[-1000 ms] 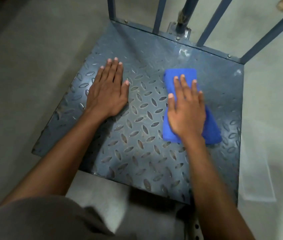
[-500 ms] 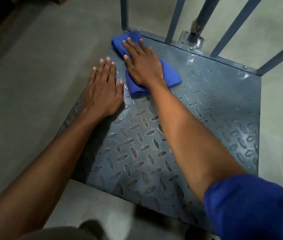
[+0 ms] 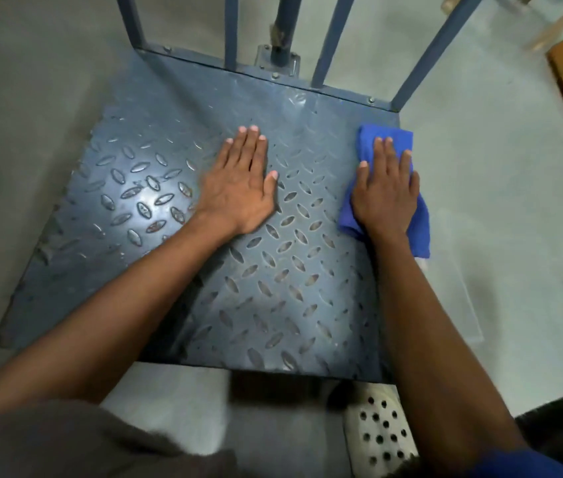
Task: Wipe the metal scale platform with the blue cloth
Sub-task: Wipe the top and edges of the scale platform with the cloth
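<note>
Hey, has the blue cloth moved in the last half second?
Yes. The blue cloth slid across the platform, from far left corner to right edge.

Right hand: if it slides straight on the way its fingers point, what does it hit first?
Likely the rear rail by the corner post, after a short bare strip of platform. The right hand lies flat on the cloth, fingers aimed there.

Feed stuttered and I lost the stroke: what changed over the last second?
The right hand, pressing flat on the folded blue cloth, swept it from the far left corner, where it was half a second ago, across to the right edge of the grey diamond-tread metal scale platform. Nothing was gripped or let go. The left hand stayed flat on the platform.
</note>
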Tool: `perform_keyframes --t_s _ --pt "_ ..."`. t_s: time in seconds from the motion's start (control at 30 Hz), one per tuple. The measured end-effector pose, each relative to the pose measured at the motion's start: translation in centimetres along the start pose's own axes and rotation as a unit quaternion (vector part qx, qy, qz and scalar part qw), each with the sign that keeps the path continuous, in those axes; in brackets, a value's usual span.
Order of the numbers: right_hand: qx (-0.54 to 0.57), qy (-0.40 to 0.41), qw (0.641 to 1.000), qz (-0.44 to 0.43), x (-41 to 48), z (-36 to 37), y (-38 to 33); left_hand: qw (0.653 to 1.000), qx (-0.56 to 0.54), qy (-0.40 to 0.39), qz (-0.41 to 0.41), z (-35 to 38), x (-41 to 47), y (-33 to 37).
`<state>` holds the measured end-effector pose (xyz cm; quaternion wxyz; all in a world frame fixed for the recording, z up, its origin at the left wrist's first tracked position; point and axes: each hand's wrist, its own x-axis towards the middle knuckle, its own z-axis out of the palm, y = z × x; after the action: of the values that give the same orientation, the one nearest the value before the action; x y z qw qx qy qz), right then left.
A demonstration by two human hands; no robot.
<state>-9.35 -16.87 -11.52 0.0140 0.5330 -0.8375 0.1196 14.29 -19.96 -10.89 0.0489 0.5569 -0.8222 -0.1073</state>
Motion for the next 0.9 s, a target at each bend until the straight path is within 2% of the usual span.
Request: perform_keyframes --t_s 0.13,0.3,0.43,0.5,0.6,0.7,0.77,0.9 --pt "-0.004 -0.021 0.999 -0.043 -3.8 0.6 -5.2 1.000 -0.011 0.011 -0.010 0.1 -3.6 -1.2" --pt "0.032 -0.057 0.981 -0.182 -7.9 1.0 -14.1 0.996 -0.015 0.055 -0.074 0.2 -10.5 -5.3" --pt "0.057 -0.062 0.967 -0.239 -13.0 0.6 -14.0 0.992 -0.004 0.078 -0.104 0.6 -15.8 -6.0" --pt "0.053 -0.049 0.975 -0.210 -16.0 -0.1 -10.7 0.993 -0.001 0.075 -0.093 0.8 -17.3 -5.9" --pt "0.029 -0.023 0.995 -0.092 -18.5 -1.2 -5.1 0.994 -0.008 0.066 -0.083 0.7 -18.2 -6.0" --pt "0.022 -0.011 1.000 -0.002 -19.5 -1.6 -4.0 0.996 -0.013 0.053 -0.069 0.3 -18.6 -6.2" --pt "0.030 -0.008 0.999 -0.039 -21.3 -1.4 -6.7 0.996 -0.010 0.062 -0.063 0.3 -19.3 -6.4" --pt "0.076 -0.062 0.975 -0.201 -25.8 -1.0 -13.9 0.988 0.009 0.100 -0.118 0.7 -21.7 -7.6"
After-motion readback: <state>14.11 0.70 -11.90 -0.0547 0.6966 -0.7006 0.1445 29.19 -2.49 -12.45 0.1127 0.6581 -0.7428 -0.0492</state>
